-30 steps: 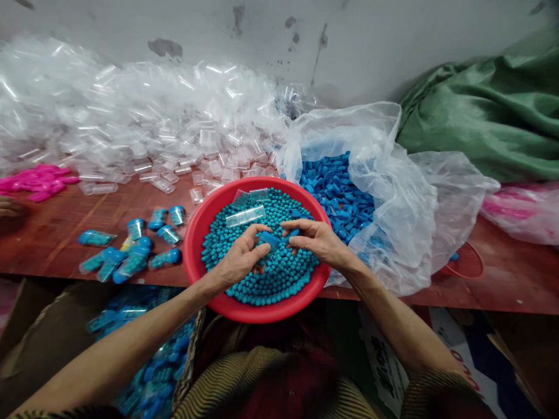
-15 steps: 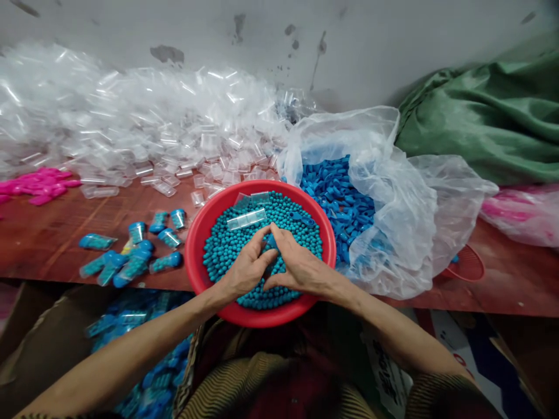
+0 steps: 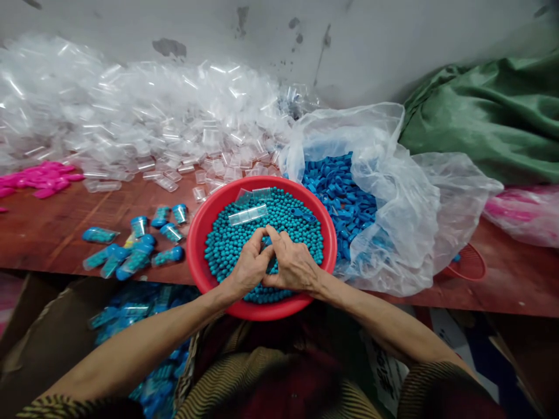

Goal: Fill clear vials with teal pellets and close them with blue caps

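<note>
A red plastic bowl [image 3: 196, 241] full of small teal beads [image 3: 225, 253] stands at the table's front edge. Over the beads, my left hand [image 3: 250, 265] and my right hand [image 3: 296, 265] meet at the fingertips, both with fingers bent and closed. Whatever they hold between them is hidden by the fingers. Just beyond the fingertips, clear plastic tubes [image 3: 248, 215] lie on the beads. Blue plastic caps [image 3: 303, 215] rest on the beads toward the bowl's right side.
Left of the bowl lie several bead-filled tubes with blue caps [image 3: 138, 256]. Empty clear tubes [image 3: 166, 122] are heaped behind, near pink pieces [image 3: 48, 177]. A plastic bag [image 3: 402, 215] with blue caps [image 3: 340, 203] and a red basket [image 3: 471, 263] stand right. Below is a box of filled tubes [image 3: 159, 372].
My right hand has turned over more, its fingers bending closer to my left fingertips. The blue piece seen between the hands before is now covered. The view has shifted slightly.
</note>
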`<state>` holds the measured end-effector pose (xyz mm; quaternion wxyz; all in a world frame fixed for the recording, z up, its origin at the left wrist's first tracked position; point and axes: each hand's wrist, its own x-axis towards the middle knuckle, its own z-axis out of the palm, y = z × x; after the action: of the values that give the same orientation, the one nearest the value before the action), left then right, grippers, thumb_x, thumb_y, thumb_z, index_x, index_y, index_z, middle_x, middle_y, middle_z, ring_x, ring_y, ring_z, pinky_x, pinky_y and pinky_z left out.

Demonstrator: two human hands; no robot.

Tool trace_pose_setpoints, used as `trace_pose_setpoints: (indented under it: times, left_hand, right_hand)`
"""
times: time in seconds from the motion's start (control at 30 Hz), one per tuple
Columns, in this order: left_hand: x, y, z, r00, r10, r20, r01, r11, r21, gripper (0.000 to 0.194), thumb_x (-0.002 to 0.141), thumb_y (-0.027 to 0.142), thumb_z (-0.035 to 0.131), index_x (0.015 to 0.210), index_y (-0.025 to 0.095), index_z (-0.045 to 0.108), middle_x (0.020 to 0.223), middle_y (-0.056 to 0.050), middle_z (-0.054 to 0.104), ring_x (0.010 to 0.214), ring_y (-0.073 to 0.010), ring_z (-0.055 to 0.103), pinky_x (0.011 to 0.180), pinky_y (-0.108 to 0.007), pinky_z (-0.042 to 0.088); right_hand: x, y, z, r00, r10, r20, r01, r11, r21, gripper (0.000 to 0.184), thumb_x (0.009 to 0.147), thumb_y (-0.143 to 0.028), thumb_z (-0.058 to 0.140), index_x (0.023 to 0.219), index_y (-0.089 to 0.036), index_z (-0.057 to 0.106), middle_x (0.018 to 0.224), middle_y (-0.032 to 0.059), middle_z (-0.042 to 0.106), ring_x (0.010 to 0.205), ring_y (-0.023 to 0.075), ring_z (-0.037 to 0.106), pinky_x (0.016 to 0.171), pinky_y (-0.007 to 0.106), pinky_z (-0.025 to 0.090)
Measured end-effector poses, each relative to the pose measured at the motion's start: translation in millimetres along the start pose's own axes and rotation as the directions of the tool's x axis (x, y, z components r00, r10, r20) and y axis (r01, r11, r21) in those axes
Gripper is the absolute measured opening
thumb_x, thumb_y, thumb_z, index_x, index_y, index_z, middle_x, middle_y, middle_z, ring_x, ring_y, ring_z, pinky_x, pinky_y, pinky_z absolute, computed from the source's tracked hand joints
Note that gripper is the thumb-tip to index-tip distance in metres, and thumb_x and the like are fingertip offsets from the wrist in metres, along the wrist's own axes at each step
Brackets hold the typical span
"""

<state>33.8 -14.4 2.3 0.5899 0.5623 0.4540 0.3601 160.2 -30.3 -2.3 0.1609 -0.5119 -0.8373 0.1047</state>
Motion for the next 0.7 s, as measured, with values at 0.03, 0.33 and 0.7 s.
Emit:
trace_pose_setpoints:
  times: [0.03, 0.33, 0.7]
  left_hand:
    - [0.9, -1.2, -0.7, 1.0, 0.002, 0.005, -0.002, 1.0, -0.003, 0.018, 0.08, 0.031, 0.052, 0.093, 0.019, 0.048, 0.071, 0.004, 0.045, 0.062, -0.0086, 0.04, 0.059, -0.02, 0.037]
    - [-3.4, 1.0, -32.5, 0.971, -0.1, 0.218, 0.148, 0.965, -0.218, 0.046, 0.08, 0.042, 0.056, 0.119, 0.022, 0.041, 0.062, 0.007, 0.048, 0.042, -0.0069, 0.045, 0.04, -0.019, 0.035]
    - [-7.3, -2.3, -31.7, 0.999, -0.039, 0.024, 0.043, 0.98, -0.196, 0.042, 0.076, 0.039, 0.062, 0.109, 0.019, 0.045, 0.067, 0.006, 0.046, 0.053, -0.0057, 0.041, 0.05, -0.018, 0.036]
  right_hand:
    - [0.4, 0.0, -0.4, 1.0, 0.014, 0.012, -0.014, 1.0, 0.026, 0.089, 0.072, -0.048, 0.058, 0.143, -0.009, 0.02, 0.109, 0.0198, 0.052, 0.084, 0.0283, 0.059, 0.059, 0.034, 0.05]
    - [2.0, 13.2, -4.5, 0.992, -0.042, 0.117, -0.023, 0.862, 0.506, 0.116, 0.068, -0.045, 0.071, 0.145, -0.025, -0.013, 0.142, 0.0182, 0.032, 0.1, 0.0254, 0.059, 0.08, 0.038, 0.051]
    - [6.8, -12.5, -3.5, 0.998, -0.044, 0.051, 0.038, 0.993, 0.113, 0.092, 0.078, -0.05, 0.058, 0.144, -0.014, 0.005, 0.129, 0.0236, 0.043, 0.105, 0.0328, 0.057, 0.067, 0.042, 0.054]
